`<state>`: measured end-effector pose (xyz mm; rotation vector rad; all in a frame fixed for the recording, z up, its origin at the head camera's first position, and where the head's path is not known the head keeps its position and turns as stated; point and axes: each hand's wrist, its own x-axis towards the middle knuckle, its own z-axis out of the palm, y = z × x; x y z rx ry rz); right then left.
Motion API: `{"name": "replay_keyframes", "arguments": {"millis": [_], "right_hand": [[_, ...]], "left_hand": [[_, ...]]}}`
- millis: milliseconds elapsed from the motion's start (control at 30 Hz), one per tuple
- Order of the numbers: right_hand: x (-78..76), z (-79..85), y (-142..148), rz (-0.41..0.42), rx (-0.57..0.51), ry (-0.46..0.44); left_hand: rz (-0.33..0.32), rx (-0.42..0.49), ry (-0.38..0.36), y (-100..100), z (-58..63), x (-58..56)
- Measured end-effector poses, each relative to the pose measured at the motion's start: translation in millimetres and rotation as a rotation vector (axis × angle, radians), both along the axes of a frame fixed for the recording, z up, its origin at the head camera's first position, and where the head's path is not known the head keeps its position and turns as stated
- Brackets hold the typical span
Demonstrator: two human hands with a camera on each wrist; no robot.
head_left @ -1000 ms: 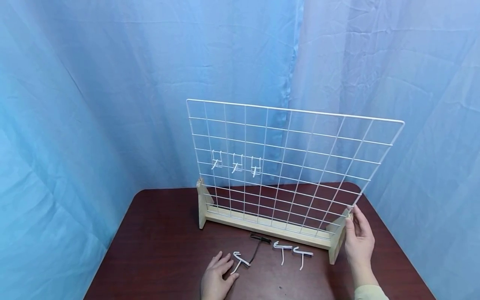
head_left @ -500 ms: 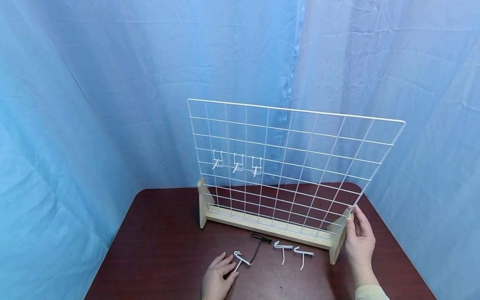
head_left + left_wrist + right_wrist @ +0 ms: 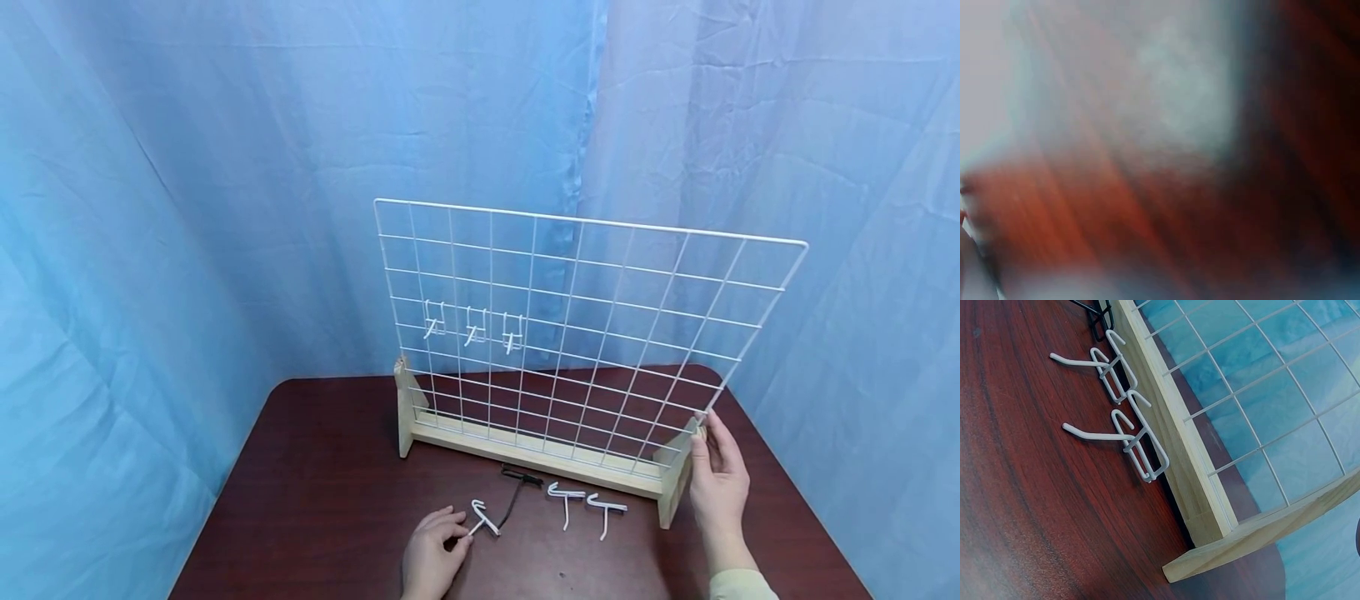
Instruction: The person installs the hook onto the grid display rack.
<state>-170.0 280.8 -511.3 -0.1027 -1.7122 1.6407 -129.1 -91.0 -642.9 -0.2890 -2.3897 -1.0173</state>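
Note:
My left hand [image 3: 435, 552] pinches the prong tip of a white wire hook [image 3: 486, 518] low over the table, between thumb and fingers. With my right hand [image 3: 720, 483] I grip the right wooden end of the stand [image 3: 677, 479], thumb in front, some fingers hidden behind. A white wire grid panel [image 3: 592, 333] stands upright in this stand. On its left half hang 3 white hooks [image 3: 474, 327]. The left wrist view is blurred and shows mostly reddish table; the right wrist view shows no right-hand fingers clearly.
A black hook [image 3: 521, 477] lies before the stand's base, its prong reaching near the pinched hook. Two white hooks [image 3: 1141, 440] lie to its right, close to the wooden base bar [image 3: 1175, 437]. Blue curtains [image 3: 300, 167] hang behind the dark red table [image 3: 315, 467].
My left fingers have closed from a relaxed spread onto the white hook's prong. The hook has turned slightly and shifted a little right. My right hand stays on the stand.

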Motion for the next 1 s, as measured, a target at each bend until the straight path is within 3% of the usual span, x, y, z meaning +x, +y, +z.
{"name": "replay_keyframes", "arguments": {"millis": [333, 767, 1000], "right_hand": [[-0.5, -0.2, 0, 0.003, 0.007, 0.016], [0.0, 0.3, -1, -0.008, 0.018, 0.000], [0.2, 0.7, -1, -0.009, 0.029, -0.011]], "left_hand": [[0.012, 0.105, -0.164, 0, 9.9, -2.2], [0.087, 0.112, -0.298, -2, 24.9, -4.8], [0.134, 0.210, -0.402, 0, 29.4, -8.9]]}}
